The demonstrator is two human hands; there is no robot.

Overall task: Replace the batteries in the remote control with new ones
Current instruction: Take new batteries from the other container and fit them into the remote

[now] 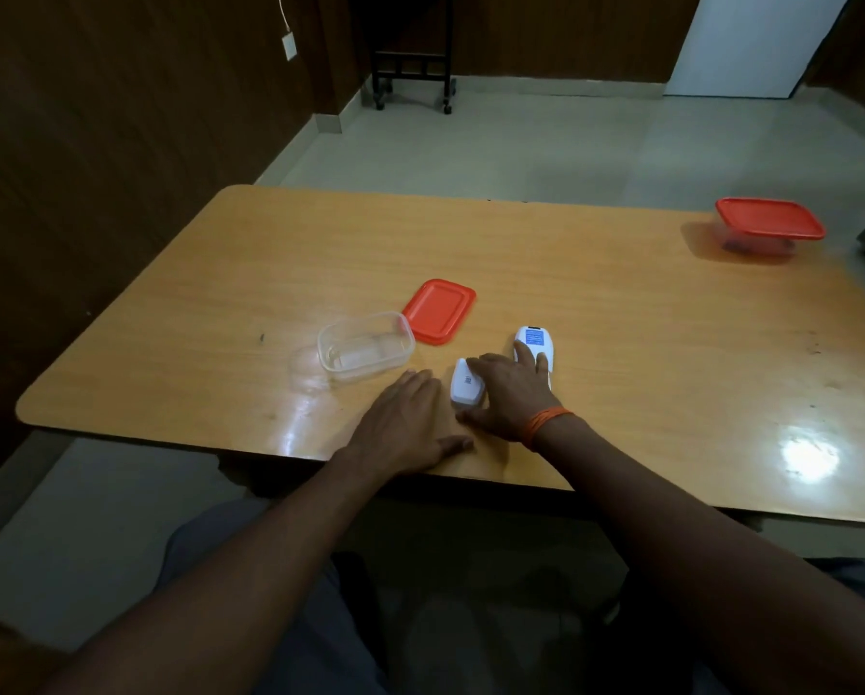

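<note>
A white remote control [536,343] lies face down on the wooden table [621,318], a blue label on its back. My right hand [508,393] rests spread over its near end, fingers apart, touching it. Just left of that hand lies a white battery cover [465,388] with a small code sticker. My left hand [405,423] lies flat on the table beside the cover, fingers together, holding nothing. No batteries are visible; anything beneath my hands is hidden.
An open clear plastic container [365,351] stands left of the hands, its red lid [439,310] lying behind it. A second container with a red lid [769,225] sits at the far right. A black wheeled stand [413,67] stands on the floor beyond.
</note>
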